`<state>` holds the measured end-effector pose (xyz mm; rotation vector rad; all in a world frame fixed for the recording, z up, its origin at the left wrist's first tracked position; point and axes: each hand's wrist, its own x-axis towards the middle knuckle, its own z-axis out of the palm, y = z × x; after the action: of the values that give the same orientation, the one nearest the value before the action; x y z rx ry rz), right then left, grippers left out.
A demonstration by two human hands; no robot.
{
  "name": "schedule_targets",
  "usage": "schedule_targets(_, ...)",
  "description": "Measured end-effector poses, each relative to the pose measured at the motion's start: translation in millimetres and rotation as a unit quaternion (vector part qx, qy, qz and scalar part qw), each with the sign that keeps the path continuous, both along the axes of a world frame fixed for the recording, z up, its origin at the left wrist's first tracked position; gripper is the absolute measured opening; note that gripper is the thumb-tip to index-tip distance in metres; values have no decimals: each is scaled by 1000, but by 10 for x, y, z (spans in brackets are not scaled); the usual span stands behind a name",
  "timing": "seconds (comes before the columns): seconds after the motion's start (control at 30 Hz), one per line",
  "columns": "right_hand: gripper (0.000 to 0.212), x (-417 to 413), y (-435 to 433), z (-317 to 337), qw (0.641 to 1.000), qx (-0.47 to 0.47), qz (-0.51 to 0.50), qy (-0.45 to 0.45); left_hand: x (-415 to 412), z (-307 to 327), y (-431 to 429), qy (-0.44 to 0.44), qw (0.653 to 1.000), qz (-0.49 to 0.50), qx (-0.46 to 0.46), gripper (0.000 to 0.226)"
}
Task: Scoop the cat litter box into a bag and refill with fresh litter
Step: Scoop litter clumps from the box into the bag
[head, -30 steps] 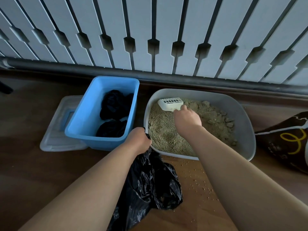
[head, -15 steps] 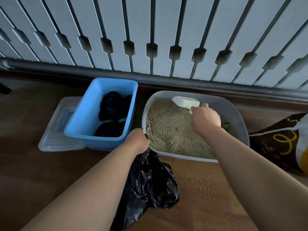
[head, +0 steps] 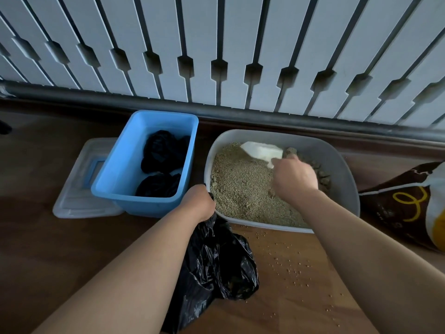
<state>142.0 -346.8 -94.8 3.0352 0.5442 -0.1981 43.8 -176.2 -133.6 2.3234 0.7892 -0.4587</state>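
A grey litter box (head: 346, 179) on the wooden floor holds tan litter (head: 240, 186), with dark clumps (head: 321, 175) along its right side. My right hand (head: 295, 178) grips the handle of a white scoop (head: 262, 151) whose blade lies at the box's far side, over the litter. My left hand (head: 198, 202) grips the top of a crumpled black plastic bag (head: 216, 266), which hangs down to the floor just in front of the box's left corner.
A blue plastic bin (head: 120, 174) with black bags inside stands left of the litter box, with a clear lid (head: 77, 196) beside it on the floor. A dark brown litter sack (head: 407, 201) lies at the right. Spilled grains (head: 291, 263) dot the floor. A white slatted wall runs behind.
My right hand has swept the scoop from the left part of the box towards the right, then drawn it back a little. The left hand and bag have stayed put.
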Motion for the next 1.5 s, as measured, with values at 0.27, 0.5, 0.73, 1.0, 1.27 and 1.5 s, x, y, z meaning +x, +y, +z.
schedule_targets(0.27, 37, 198, -148, -148, 993, 35, -93, 65, 4, -25, 0, -2, 1000, -3, 17, 41)
schedule_targets(0.5, 28, 91, -48, -126, 989, 81, -70, 100, 11, -17, -13, 8, 1000, -7, 16, 40)
schedule_targets(0.73, 38, -38, -107, 167, 963, 181, -85, 183, -36, -8, -44, 11, 1000, -20, 19, 28)
schedule_targets(1.0, 14, -94, -279, 538, 916, 226, -188, 272, -96, 29, -88, 16, 998, -36, 44, 22)
schedule_targets(1.27, 20, -178, -320, 519, 889, 213, -213, 345, -117, 73, -96, 3, 999, -21, 36, 27)
schedule_targets(1.5, 18, -135, -402, 364, 903, 148, -143, 377, -121, 41, -60, -10, 1000, -10, 13, 27)
